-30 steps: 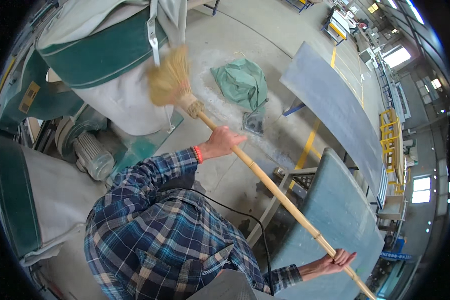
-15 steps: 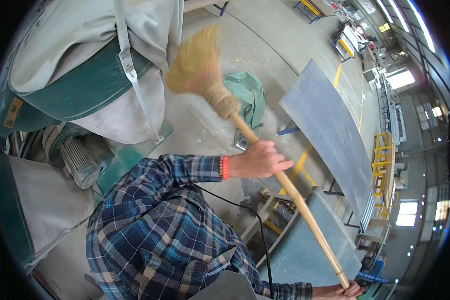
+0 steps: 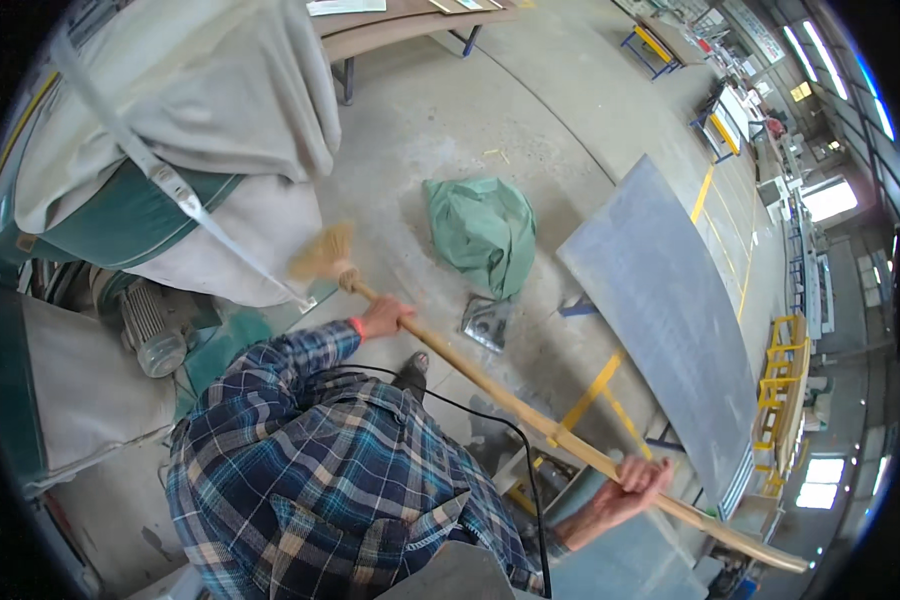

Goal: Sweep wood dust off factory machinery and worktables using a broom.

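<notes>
From far away, I had my left hand (image 3: 385,318) and right hand (image 3: 638,487) curled round the broom (image 3: 530,413) — its brush (image 3: 322,253) pointed to ten o'clock.

I take my bearings from the big grey panel (image 3: 665,330), which sits over blue supports. Left of it I see the concrete floor (image 3: 400,140), dusty and stained, with a dark seam; yellow lines (image 3: 590,393) show on both sides of the panel. Above and left of it on my feed stands a brown counter (image 3: 410,38); beyond its top, smaller counters (image 3: 720,135) with yellow edges. Right of it I get a yellow rack (image 3: 767,383), bright windows (image 3: 820,482) and, higher up, strip lights (image 3: 825,60).
</notes>
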The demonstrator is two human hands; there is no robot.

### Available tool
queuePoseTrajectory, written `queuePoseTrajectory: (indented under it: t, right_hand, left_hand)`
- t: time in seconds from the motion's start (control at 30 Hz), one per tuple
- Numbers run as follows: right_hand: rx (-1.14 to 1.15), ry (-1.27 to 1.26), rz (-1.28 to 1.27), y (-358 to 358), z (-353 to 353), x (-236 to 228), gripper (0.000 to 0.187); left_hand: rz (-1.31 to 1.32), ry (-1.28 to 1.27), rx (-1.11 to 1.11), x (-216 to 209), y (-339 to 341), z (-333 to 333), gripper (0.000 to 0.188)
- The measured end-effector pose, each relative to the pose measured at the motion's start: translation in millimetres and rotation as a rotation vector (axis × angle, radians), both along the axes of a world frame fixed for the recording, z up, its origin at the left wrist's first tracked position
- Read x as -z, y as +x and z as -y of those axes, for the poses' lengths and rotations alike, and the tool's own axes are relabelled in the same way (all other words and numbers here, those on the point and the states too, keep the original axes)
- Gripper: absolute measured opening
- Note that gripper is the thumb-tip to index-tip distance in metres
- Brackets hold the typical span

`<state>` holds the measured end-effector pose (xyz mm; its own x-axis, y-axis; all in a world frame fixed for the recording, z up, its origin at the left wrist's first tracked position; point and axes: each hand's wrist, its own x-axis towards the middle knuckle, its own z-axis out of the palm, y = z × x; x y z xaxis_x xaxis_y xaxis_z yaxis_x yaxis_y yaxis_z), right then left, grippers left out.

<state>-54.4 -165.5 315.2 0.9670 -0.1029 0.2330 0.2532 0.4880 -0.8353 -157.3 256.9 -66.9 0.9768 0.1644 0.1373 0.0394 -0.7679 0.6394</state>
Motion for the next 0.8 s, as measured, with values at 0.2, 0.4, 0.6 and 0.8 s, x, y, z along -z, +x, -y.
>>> queuePoseTrajectory:
  t: [0.2, 0.4, 0.6, 0.8]
  right_hand:
    - [0.217, 0.091, 0.205, 111, 128, -15, 0.018]
    - [0.322, -0.217, 0.309, 232, 147, 27, 0.009]
    - [-0.214, 0.247, -0.236, 313, -65, 154, 0.022]
    - [-0.245, 0.022, -0.083, 321, -160, 116, 0.014]
  left_hand:
    - [0.208, -0.043, 0.101, -132, 135, 60, 0.034]
    - [0.579, 0.416, -0.129, -229, 241, 19, 0.04]
    - [0.293, 0.384, -0.398, -36, 213, -124, 0.023]
    - [-0.006, 0.078, -0.361, 80, 192, -103, 0.029]
